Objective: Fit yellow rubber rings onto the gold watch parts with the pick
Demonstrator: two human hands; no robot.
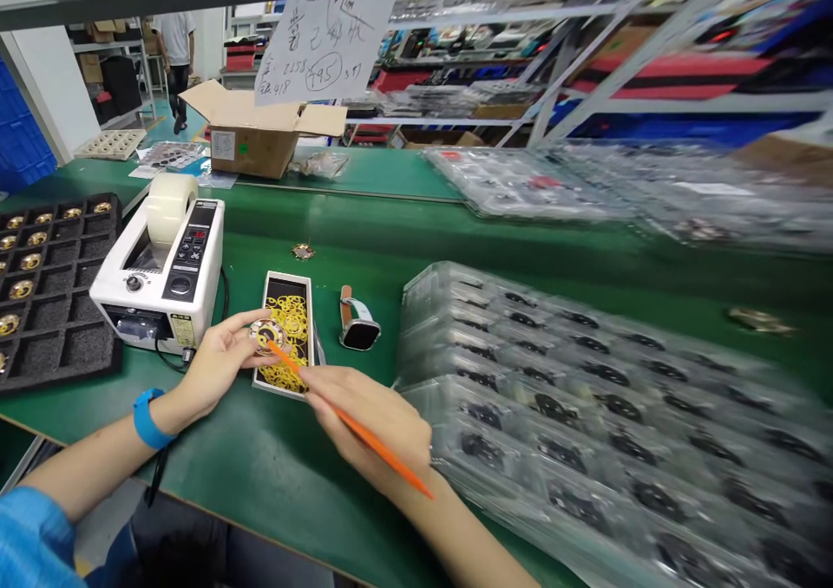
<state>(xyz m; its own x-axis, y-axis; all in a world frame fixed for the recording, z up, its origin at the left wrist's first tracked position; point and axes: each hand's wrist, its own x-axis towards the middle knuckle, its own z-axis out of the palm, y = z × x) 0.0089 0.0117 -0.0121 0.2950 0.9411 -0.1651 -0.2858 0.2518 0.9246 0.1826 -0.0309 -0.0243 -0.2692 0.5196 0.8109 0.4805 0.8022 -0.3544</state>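
Head view:
- left hand pinches round gold disc over the tray of yellow rings
- right hand clamped on 1 orange stick (tip touching disc)
- tape dispenser just beside

Left hand fingertips pinched, palm inward; right hand in a pen-like grip, forearms converging

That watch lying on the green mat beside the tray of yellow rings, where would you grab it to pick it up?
Probably by the two long edges of the watch case, pinching from above. It lies flat on the green mat with its dark face up and the strap end pointing away, so the sides are free. The small tray of yellow rings sits just left of it, so I would come straight down.
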